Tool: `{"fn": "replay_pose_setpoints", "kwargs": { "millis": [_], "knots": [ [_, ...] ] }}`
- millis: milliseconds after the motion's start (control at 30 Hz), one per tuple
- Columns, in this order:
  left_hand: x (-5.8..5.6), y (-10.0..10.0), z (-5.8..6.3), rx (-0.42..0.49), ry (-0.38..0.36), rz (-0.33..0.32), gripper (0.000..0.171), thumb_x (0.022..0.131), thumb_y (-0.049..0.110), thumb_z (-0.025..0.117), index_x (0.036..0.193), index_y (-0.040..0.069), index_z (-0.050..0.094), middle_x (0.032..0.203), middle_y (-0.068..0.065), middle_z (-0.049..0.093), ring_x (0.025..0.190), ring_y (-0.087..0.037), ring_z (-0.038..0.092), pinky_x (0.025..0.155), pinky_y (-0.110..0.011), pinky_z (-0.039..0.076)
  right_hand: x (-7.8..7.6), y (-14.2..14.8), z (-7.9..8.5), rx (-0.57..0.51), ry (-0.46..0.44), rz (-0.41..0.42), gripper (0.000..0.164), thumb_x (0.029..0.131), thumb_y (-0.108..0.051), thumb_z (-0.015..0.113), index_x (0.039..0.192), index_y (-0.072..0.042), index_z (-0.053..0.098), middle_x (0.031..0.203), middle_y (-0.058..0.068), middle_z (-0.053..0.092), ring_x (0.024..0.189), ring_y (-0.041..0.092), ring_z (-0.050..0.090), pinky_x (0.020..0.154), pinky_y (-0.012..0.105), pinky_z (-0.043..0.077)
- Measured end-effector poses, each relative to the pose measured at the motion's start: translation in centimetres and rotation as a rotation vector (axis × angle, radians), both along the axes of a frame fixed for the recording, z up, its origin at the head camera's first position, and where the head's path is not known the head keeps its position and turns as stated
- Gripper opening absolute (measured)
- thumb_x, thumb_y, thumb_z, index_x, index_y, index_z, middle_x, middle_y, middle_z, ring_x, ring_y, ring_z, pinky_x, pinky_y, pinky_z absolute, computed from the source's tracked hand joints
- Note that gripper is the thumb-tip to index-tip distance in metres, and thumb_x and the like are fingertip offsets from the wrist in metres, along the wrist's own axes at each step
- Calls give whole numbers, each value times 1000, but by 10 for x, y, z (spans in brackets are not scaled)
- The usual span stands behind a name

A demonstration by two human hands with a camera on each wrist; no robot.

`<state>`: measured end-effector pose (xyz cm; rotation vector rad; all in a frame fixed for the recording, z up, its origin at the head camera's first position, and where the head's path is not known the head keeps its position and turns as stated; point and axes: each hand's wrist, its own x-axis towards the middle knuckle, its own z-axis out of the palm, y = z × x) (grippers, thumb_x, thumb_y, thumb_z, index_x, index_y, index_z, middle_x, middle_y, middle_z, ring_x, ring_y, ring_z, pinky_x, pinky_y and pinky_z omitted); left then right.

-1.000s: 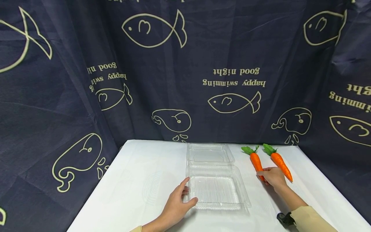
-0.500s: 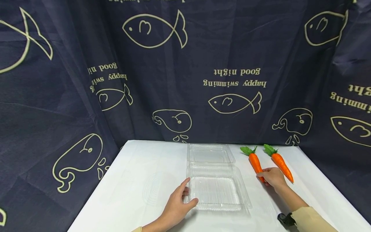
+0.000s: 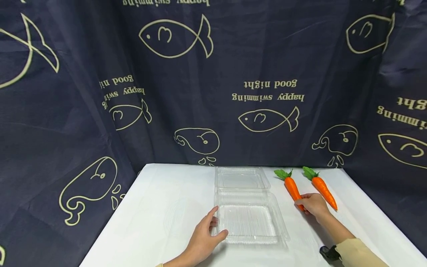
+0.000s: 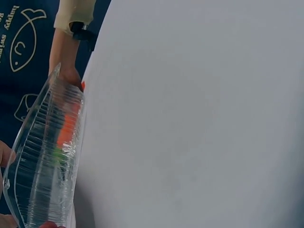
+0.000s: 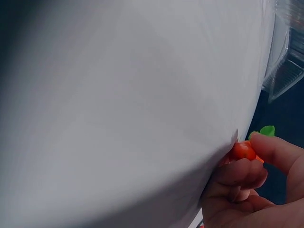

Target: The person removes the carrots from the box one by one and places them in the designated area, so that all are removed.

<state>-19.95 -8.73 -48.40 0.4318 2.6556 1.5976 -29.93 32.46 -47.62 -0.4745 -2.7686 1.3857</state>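
Clear plastic hinged food container (image 3: 247,218) lies spread out on the white table, its lid (image 3: 241,178) laid back at the far side. At its near left corner is my left hand (image 3: 203,237), thumb and index finger spread apart along the rim, the other fingers bent against the side. To the right, my right hand (image 3: 313,204) pinches the tip of an orange carrot (image 3: 292,188) between thumb and fingers. The carrot's green leaves point away from me. In the right wrist view, the carrot tip (image 5: 244,151) shows between thumb and curled fingers.
A second carrot (image 3: 324,193) with green leaves lies just right of my right hand. Dark blue curtains (image 3: 186,92) printed with fish and whales rise behind the white table (image 3: 160,207) and along both sides.
The leafy end of the pinched carrot has swung slightly left, toward the container. Both hands stay in nearly the same places, and the head view has shifted a little.
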Motion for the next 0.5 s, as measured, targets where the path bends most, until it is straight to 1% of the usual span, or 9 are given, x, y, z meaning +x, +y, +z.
{"fn": "replay_pose_setpoints", "kwargs": {
  "millis": [200,367,500],
  "knots": [
    [0,1,0,-9,10,5,80,90,37,72,155,9,35,120,-9,57,115,-23,55,103,-45,49,0,2,-1,19,-15,-4,51,81,-18,76,117,15,61,69,4,59,57,17,55,54,29,48],
    [-1,1,1,-10,24,4,80,91,37,72,155,9,35,120,-9,57,114,-23,56,103,-43,50,0,4,-1,25,-11,-14,51,82,-21,77,116,14,62,64,2,57,57,17,54,55,29,45],
    [1,1,1,-13,27,8,79,90,36,73,155,10,35,119,-9,57,114,-23,56,102,-42,51,1,3,-1,29,-9,-13,52,81,-24,78,116,13,63,62,1,56,56,16,53,55,29,44]
  ]
}}
